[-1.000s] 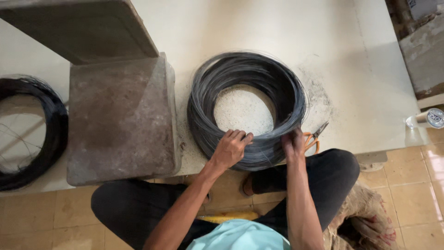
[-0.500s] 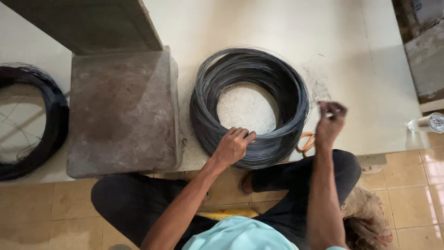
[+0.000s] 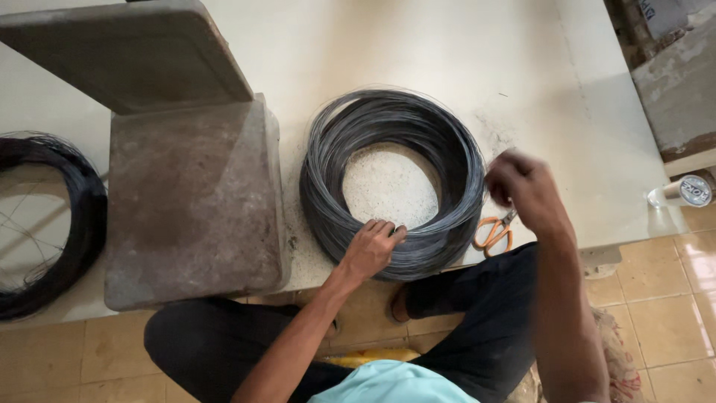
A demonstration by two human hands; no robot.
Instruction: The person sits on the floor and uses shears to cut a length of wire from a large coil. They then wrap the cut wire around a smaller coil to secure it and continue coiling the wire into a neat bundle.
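Note:
A large coil of dark grey wire (image 3: 388,119) lies flat on the pale table (image 3: 447,45). My left hand (image 3: 371,250) rests on the coil's near edge, with its fingers curled over the inner rim and gripping the strands. My right hand (image 3: 522,186) is lifted just off the coil's right side. It is blurred and its fingers are curled shut, with nothing visible in them. Orange-handled scissors (image 3: 492,233) lie on the table right below that hand, against the coil.
A grey stone block (image 3: 194,201) stands left of the coil, with a tilted grey slab (image 3: 127,56) behind it. A second black wire coil (image 3: 82,216) lies at the far left. A small white spool (image 3: 690,192) sits at the right table edge.
My right hand has left the coil's near edge and risen to the coil's right side, uncovering the scissors. My left hand has stayed on the coil.

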